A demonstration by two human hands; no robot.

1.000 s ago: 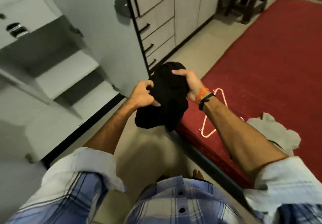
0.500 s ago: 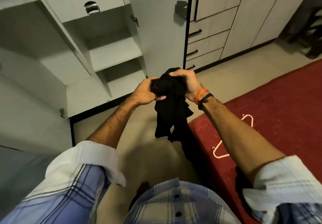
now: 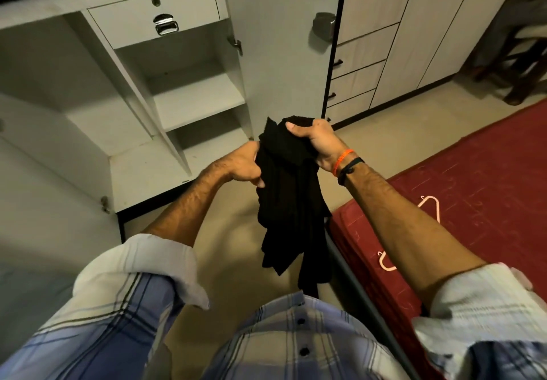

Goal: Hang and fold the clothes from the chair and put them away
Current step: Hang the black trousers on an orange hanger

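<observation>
Black cloth (image 3: 291,202), plain and crumpled, hangs in loose folds at the middle of the frame, its uneven lower edges dangling above the pale floor (image 3: 233,231). Right hand (image 3: 315,143) has its grip clamped on the bunched top, thumb over the fabric; left hand (image 3: 244,166) pinches the cloth's left side a little lower. Open white wardrobe (image 3: 195,104) with bare shelves fills the upper left. Red bed (image 3: 479,190) lies at the right, with a pink hanger (image 3: 432,205) resting on it.
</observation>
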